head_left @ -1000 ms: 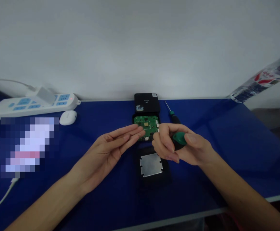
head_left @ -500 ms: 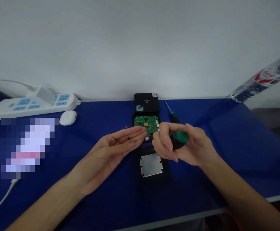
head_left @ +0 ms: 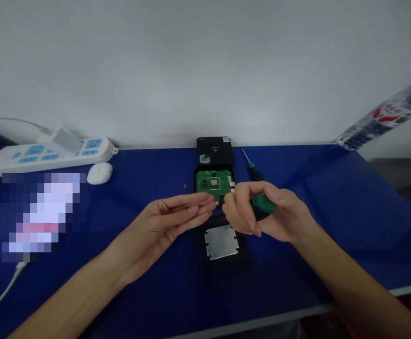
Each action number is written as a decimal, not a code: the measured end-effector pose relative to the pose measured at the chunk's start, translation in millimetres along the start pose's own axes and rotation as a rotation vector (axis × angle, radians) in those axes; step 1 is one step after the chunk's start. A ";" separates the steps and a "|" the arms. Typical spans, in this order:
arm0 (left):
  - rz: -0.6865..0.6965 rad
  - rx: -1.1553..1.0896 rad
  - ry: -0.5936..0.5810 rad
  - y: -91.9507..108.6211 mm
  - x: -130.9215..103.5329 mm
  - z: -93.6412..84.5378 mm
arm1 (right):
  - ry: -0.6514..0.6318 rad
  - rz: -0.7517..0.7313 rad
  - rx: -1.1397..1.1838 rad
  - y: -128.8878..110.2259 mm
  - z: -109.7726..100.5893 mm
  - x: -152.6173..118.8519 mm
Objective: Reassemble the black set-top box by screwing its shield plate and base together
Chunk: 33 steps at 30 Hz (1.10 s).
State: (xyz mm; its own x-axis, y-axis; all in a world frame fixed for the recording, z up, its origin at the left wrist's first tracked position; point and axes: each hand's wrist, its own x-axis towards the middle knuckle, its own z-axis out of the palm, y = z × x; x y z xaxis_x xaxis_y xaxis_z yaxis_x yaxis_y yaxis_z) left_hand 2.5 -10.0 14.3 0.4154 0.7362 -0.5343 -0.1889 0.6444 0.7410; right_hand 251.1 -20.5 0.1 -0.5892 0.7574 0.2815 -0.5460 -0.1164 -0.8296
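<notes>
The fingers of my left hand [head_left: 177, 219] lie together with the thumb pressed down on them, covering the spot where a small dark screw lay. Its fingertips are in front of the near edge of a green circuit board [head_left: 208, 181], which sits in an opened black case. My right hand [head_left: 262, 209] is wrapped around a screwdriver [head_left: 264, 203] with a black and green handle, its shaft hidden from me. Below the hands a silver metal plate [head_left: 221, 242] rests on a dark piece. Tiny screws [head_left: 185, 186] lie left of the board.
A black box cover [head_left: 215, 150] is against the wall, with a second screwdriver [head_left: 252, 165] beside it. To the left are a power strip [head_left: 21, 157], a white earbud case [head_left: 100, 173] and a blurred-out phone [head_left: 46, 212]. A wrapped bottle [head_left: 385, 115] leans at the right.
My left thumb has moved over the small dark screw on the fingers, hiding it. The left fingertips are slightly lower, showing more of the board. My right hand keeps its hold on the screwdriver.
</notes>
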 end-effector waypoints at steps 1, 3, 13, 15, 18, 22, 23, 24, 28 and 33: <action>-0.012 0.004 0.015 0.2 0.4 0.2 | -0.004 0.002 -0.001 0.1 -0.3 0.0; -0.031 0.013 0.033 0.4 1.4 0.6 | -0.016 0.003 0.002 0.3 -0.7 0.0; 0.018 -0.017 -0.056 1.3 2.9 -1.2 | -0.019 0.021 0.005 -0.8 -0.4 -0.6; 0.015 -0.016 -0.068 1.1 2.6 -2.5 | -0.021 0.020 0.009 -0.7 -0.6 -1.0; -0.005 -0.012 -0.066 0.5 2.6 -3.1 | -0.028 0.021 0.011 -0.8 -1.0 -1.1; -0.021 -0.014 -0.061 -0.3 2.9 -2.4 | -0.031 0.038 -0.001 -2.1 -0.9 -1.0; -0.023 -0.010 -0.061 -0.6 2.8 -2.4 | -0.028 0.044 -0.004 -2.5 -0.9 -1.0; -0.024 -0.004 -0.061 -0.8 2.7 -2.4 | -0.028 0.045 -0.005 -2.7 -0.9 -1.1; -0.024 0.021 -0.057 -1.5 1.9 -3.4 | -0.028 0.039 0.006 -2.1 -1.4 -1.7; -0.021 0.014 -0.029 -1.5 2.3 -3.7 | -0.025 0.037 0.016 -1.1 -0.7 -1.9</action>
State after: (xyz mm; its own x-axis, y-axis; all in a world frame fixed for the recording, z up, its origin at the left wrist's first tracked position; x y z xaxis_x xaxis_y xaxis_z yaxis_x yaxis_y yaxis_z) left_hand 0.5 -8.5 10.4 0.4452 0.7162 -0.5375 -0.1676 0.6563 0.7356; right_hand 253.2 -21.3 0.2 -0.6239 0.7359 0.2630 -0.5332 -0.1547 -0.8317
